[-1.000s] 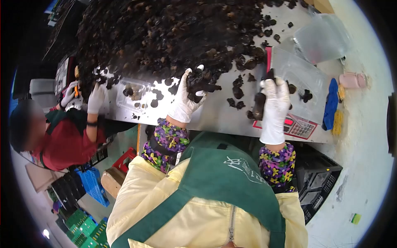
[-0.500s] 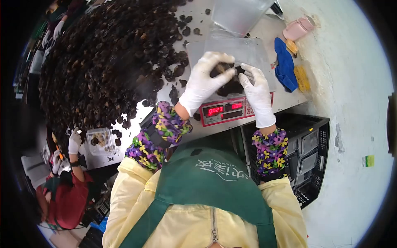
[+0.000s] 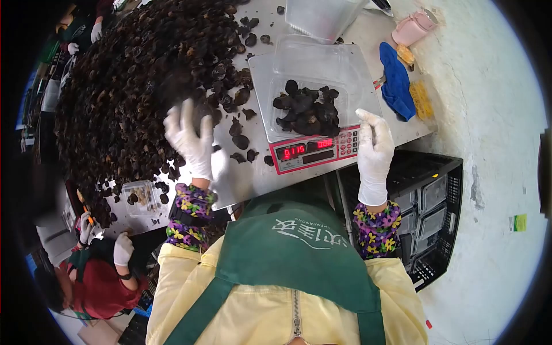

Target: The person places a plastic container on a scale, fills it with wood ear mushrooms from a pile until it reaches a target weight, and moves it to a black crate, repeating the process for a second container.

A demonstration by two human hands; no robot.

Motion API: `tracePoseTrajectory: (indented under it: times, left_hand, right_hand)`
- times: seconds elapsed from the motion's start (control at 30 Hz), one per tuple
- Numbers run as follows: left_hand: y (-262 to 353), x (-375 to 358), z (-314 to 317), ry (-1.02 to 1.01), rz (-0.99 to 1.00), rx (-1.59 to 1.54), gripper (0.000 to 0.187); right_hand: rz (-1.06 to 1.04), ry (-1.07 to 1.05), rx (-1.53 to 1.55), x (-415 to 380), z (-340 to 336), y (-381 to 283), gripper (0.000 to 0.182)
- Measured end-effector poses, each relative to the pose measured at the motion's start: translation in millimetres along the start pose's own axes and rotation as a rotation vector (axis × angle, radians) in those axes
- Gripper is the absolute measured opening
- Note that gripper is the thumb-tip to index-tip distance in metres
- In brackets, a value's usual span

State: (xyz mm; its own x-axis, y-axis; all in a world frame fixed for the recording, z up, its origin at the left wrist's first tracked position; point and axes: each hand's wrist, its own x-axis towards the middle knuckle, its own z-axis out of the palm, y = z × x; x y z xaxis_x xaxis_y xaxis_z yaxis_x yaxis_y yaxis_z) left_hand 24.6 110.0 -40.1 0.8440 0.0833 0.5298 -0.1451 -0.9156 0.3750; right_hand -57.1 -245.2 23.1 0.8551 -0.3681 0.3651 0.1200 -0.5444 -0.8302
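My left hand (image 3: 191, 138), in a white glove, is over the near right edge of the large heap of dark, wrinkled pieces (image 3: 132, 86), fingers spread and holding nothing. My right hand (image 3: 375, 152), also gloved, is just right of the scale (image 3: 305, 156), its fingers held close together with nothing seen in them. On the scale, whose red display seems to read 0.115, a clear plastic box (image 3: 342, 95) lies with its lid open, holding several dark pieces (image 3: 310, 112).
Beyond the scale are clear containers (image 3: 325, 17); to its right lie a blue cloth (image 3: 395, 86), a yellow sponge-like item (image 3: 421, 102) and a pink cup (image 3: 415, 27). A black crate (image 3: 428, 213) with clear boxes stands below right. Co-workers (image 3: 100, 282) are at the left.
Both hands have moved apart from over the box, the left toward the heap and the right off the scale. Dark pieces now show in the box, and the display reading has risen.
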Motion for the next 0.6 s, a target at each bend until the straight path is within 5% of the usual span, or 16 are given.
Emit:
tracePoseTrajectory:
  times: [0.1, 0.2, 0.4, 0.5, 0.6]
  left_hand:
    - [-65.8, -26.3, 5.3, 0.039, -0.229, 0.602, 0.061]
    - [-92.0, -45.2, 14.1, -0.137, -0.184, 0.479, 0.062]
    - [-59.5, -68.3, 14.2, -0.119, -0.017, 0.04, 0.022]
    - [-68.0, -75.8, 10.2, -0.102, 0.057, -0.109, 0.022]
    - [-61.4, -85.6, -4.5, -0.037, -0.004, 0.023, 0.042]
  right_hand:
    - [-0.054, 0.006, -0.013, -8.7, 4.6, -1.0, 0.023]
    - [-0.083, 0.001, 0.015, -11.6, 16.2, -3.7, 0.023]
    - [-0.235, -0.108, -0.294, -1.5, 33.7, -14.7, 0.02]
    - [-0.268, -0.22, -0.577, 2.4, 40.1, -7.8, 0.02]
    - [-0.287, -0.257, -0.714, 1.5, 48.0, -9.3, 0.022]
